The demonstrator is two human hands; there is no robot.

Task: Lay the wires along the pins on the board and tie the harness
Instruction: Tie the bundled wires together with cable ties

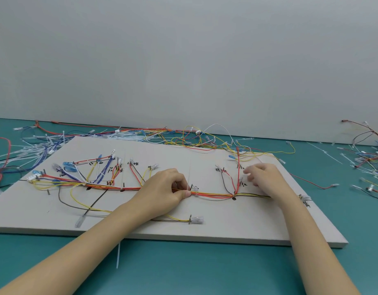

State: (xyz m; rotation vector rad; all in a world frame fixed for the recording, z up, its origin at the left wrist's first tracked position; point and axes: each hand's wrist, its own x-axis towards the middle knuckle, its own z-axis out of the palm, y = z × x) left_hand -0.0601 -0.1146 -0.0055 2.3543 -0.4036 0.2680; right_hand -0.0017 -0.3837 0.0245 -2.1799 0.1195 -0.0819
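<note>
Head view: the wire bundle (213,195), red, orange, yellow and dark strands gathered into one run, lies left to right across the middle of the board (205,228), threaded past short dark pins (191,186). Branches fan off it toward the far left corner, ending in blue and clear connectors, and handwritten marks sit beside several branch ends. The left hand (165,188) rests on the bundle near its centre, fingers curled, thumb and fingertips pinching the strands just beside a pin where a thin white cable tie (189,177) rises. The right hand (263,179) lies farther right over the board, fingers loosely bent; whether it grips anything is blurred and cannot be told. A yellow wire (179,219) runs along the near part of the board to a clear terminal (197,220).

The board is a pale grey slab lying flat on a teal table (183,271). Loose wires (183,137) and white ties are heaped behind it and to both sides, and one tie (118,255) lies at its near edge. A plain grey wall (183,60) stands behind.
</note>
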